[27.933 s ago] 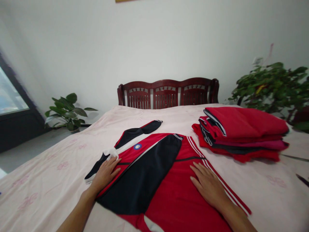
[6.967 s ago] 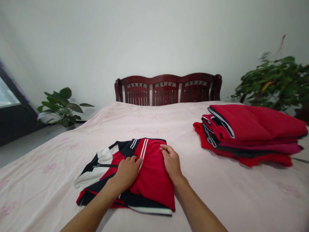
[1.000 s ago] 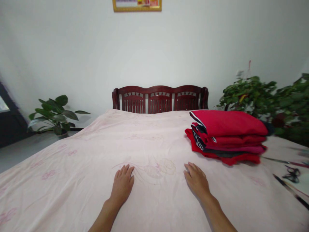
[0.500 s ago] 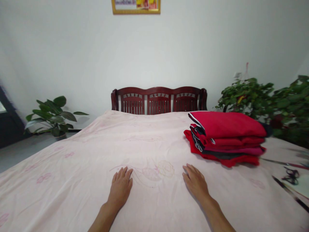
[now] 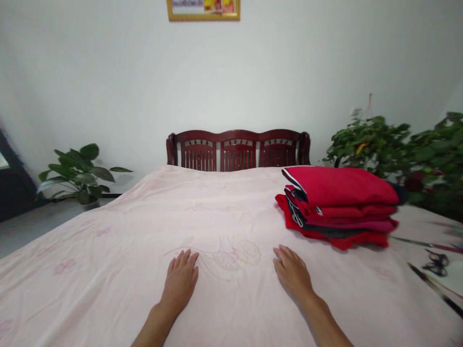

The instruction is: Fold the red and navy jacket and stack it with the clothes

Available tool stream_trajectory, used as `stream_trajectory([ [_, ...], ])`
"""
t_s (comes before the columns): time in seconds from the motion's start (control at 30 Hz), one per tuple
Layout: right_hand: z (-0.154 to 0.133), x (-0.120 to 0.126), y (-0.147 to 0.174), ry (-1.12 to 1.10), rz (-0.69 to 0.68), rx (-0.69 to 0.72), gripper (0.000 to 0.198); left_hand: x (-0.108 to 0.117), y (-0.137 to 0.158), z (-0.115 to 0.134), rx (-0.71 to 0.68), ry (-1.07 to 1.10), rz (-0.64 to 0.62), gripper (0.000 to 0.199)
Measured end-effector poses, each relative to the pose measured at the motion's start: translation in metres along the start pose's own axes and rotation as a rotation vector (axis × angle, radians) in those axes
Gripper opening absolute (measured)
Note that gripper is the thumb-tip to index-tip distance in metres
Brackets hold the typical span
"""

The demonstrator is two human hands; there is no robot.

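My left hand (image 5: 181,279) lies palm down on a pale pink sheet (image 5: 231,308), fingers stretched out beside a faint printed flower. On the flower's other side, my right hand (image 5: 292,272) rests on the same sheet, open and holding nothing. A stack of folded red and dark clothes (image 5: 347,207) sits beyond my right hand, apart from it. White piping shows along the folds at the stack's left end.
Thin dark items (image 5: 436,262) and a long dark stick-like thing (image 5: 434,289) lie at the right edge. A wooden bench back (image 5: 238,149) stands behind the sheet. Leafy plants flank it, left (image 5: 85,173) and right (image 5: 372,144). A gold-framed picture (image 5: 204,18) hangs above.
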State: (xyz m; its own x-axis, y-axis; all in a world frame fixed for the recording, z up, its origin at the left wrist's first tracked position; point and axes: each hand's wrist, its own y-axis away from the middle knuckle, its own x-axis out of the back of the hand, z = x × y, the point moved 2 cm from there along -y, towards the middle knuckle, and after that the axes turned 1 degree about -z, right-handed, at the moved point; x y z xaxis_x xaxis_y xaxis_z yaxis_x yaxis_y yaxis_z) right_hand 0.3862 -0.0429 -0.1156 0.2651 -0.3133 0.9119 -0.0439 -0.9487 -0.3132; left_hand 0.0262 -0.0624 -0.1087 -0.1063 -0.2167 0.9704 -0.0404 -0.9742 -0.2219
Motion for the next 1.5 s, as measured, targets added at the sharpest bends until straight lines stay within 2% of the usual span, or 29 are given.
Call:
stream_trajectory([
  [0.93,-0.0001,-0.0001,0.0008,0.002,0.005,0.005,0.044,-0.0013,-0.0006,-0.0008,-0.004,-0.006,0.009,0.046],
  [1.27,-0.0006,0.0002,0.0003,0.001,0.014,0.001,0.043,0.0018,-0.0005,0.0008,0.008,-0.020,-0.036,0.047],
  [1.5,-0.0004,-0.0002,0.0005,0.005,-0.007,-0.001,0.044,-0.0008,-0.0009,-0.0005,0.000,-0.018,-0.011,0.047],
])
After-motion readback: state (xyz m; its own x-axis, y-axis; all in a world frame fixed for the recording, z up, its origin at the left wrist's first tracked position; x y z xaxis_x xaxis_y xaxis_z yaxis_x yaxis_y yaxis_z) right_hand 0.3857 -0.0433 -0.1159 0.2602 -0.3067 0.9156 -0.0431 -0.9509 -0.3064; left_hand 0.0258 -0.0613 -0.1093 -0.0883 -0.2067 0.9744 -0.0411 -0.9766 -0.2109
